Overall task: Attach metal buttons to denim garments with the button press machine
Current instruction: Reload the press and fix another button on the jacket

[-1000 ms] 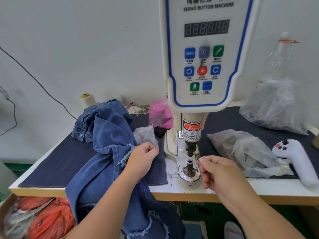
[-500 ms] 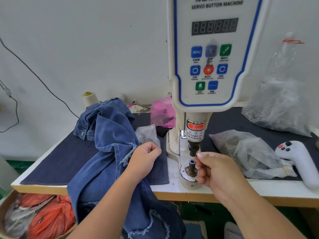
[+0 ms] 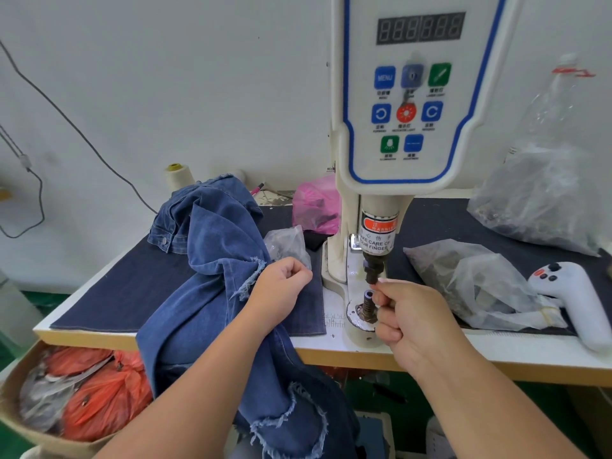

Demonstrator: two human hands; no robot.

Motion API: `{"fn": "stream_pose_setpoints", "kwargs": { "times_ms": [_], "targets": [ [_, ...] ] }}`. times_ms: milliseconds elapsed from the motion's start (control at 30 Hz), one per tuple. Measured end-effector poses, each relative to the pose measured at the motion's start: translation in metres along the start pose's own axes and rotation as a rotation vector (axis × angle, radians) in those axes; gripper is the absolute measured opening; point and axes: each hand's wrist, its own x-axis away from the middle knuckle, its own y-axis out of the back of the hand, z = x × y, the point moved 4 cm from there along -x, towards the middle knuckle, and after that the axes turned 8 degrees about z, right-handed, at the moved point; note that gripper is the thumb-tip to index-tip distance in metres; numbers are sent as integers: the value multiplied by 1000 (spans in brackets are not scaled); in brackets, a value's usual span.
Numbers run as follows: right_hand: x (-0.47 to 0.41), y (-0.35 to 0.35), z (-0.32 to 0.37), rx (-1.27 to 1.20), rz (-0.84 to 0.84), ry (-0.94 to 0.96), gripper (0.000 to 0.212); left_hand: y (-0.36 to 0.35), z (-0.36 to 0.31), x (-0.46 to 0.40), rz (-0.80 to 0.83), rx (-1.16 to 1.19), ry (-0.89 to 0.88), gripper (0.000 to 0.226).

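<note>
The white button press machine (image 3: 407,104) stands at the table's middle, with its dark upper punch (image 3: 372,271) above the lower die post (image 3: 367,304). My right hand (image 3: 410,319) is at the gap between them, thumb and forefinger pinched just right of the die's top; whatever small part they hold is hidden. A blue denim garment (image 3: 215,283) with frayed edges drapes over the table's front. My left hand (image 3: 281,293) is closed in a fist on its fabric, left of the machine.
Clear plastic bags of parts lie right of the machine (image 3: 470,283) and at the back right (image 3: 543,200). A small clear bag (image 3: 286,243), a pink bag (image 3: 316,203), a thread cone (image 3: 177,175) and a white handheld controller (image 3: 573,299) are on the table. A box with orange bags (image 3: 92,399) sits below left.
My right hand has moved up and left from the table's front to the die post, with its pinched fingertips now beside the die's top. The left hand has stayed on the denim.
</note>
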Motion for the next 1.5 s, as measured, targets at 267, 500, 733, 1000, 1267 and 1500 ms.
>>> {"fn": "stream_pose_setpoints", "kwargs": {
  "times_ms": [267,500,733,1000,1267,1500],
  "targets": [
    [9,0,-6,-331,148,36,6,27,-38,56,-249,-436,-253,19],
    [20,-5,-9,-512,208,2,11,57,-7,91,-408,-750,43,25],
    [25,-7,-14,-647,294,-29,20,67,44,107,-80,-758,482,59],
    [33,-2,-18,-591,389,31,39,41,59,106,170,-293,471,39],
    [49,-14,-115,965,420,238,72,24,0,86,185,221,215,21],
    [3,1,-133,899,140,297,7,22,34,109,379,-264,493,42]
  ]
}}
